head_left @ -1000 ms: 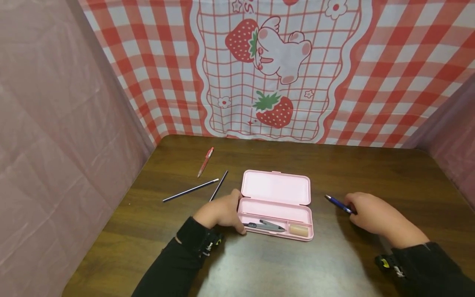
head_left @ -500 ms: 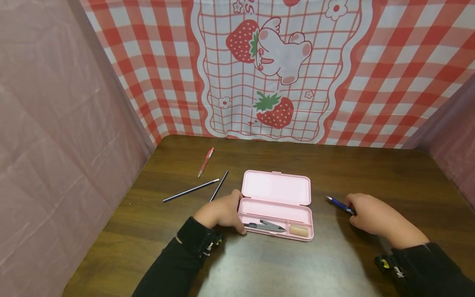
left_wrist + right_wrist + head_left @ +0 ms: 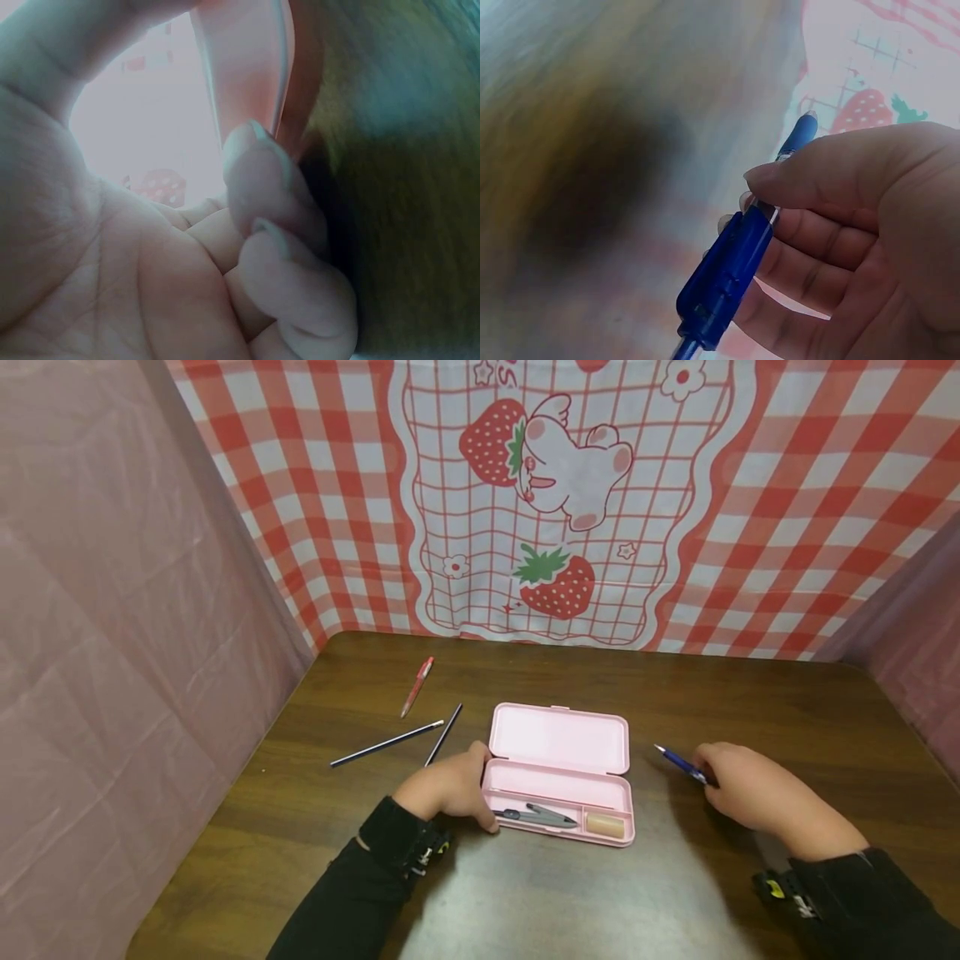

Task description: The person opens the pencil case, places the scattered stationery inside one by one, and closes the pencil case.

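A pink pencil case (image 3: 558, 739) lies with its lid raised back in the middle of the table. My left hand (image 3: 450, 785) grips its left end, thumb and fingers around the two corners; in the left wrist view curled fingertips (image 3: 259, 176) press on the pink wall. Inside the front compartment are a grey drawing compass (image 3: 547, 816) and a small beige block (image 3: 604, 825); the long rear compartment holds nothing. To the right of the case, my right hand (image 3: 750, 789) pinches a blue pen (image 3: 731, 277) between thumb and fingers, its tip pointing left and away from me.
Left of the case lie a dark pencil (image 3: 386, 743) with a white end and another thin dark stick (image 3: 444, 735). A red pen (image 3: 417, 687) lies behind them. A checked strawberry cloth (image 3: 345, 510) hangs along the table's (image 3: 675, 693) back edge.
My right hand has lifted the blue pen slightly and shifted it a little left and away from me. The left hand and the pencil case have stayed in place.
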`<state>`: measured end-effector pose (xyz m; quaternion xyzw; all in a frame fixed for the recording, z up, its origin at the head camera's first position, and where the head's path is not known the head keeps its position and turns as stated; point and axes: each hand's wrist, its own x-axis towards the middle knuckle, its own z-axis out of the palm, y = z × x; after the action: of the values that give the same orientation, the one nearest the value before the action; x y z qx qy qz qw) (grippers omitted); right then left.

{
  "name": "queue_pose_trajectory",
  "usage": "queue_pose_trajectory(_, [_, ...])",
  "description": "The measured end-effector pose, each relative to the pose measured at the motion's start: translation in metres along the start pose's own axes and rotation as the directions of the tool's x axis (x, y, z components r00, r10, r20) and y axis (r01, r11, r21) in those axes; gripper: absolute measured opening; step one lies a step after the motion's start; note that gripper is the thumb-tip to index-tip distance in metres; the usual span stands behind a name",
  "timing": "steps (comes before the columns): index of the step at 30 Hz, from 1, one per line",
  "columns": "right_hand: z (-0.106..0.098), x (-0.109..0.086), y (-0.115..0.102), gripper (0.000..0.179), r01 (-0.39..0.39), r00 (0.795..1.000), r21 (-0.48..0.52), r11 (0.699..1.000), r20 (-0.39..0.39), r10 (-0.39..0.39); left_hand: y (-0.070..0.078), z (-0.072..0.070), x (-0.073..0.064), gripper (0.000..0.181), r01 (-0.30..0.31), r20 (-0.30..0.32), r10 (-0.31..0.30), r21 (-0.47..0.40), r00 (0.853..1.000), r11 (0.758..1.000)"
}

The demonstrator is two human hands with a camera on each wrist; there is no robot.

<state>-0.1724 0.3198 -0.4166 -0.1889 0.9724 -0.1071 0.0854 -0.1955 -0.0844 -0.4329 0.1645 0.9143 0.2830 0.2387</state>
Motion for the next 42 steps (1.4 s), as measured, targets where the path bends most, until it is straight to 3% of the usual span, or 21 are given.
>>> queue_pose_trajectory(15, [-0.013, 0.005, -0.049, 0.025, 0.032, 0.992, 0.042, 0.999, -0.127, -0.027, -0.001, 0.000, -0.001, 0.090, 0.004, 0.000, -0.004, -0.005, 1.000, 1.000])
queue_pose_trajectory(29, [-0.015, 0.012, -0.087, 0.024, 0.082, 0.982, 0.114, 0.990, -0.180, -0.060, 0.001, -0.001, -0.002, 0.091, 0.007, 0.007, -0.007, -0.010, 1.000, 1.000])
queue_pose_trajectory(34, [-0.011, 0.017, -0.099, 0.022, 0.099, 0.983, 0.093, 0.991, -0.164, -0.083, 0.002, -0.001, -0.002, 0.092, 0.017, 0.006, -0.017, -0.001, 1.000, 1.000])
queue_pose_trajectory(42, [0.001, 0.028, -0.120, 0.018, 0.112, 0.992, 0.051, 0.992, -0.063, -0.109, 0.002, -0.002, -0.002, 0.093, 0.027, 0.012, -0.027, -0.002, 1.000, 1.000])
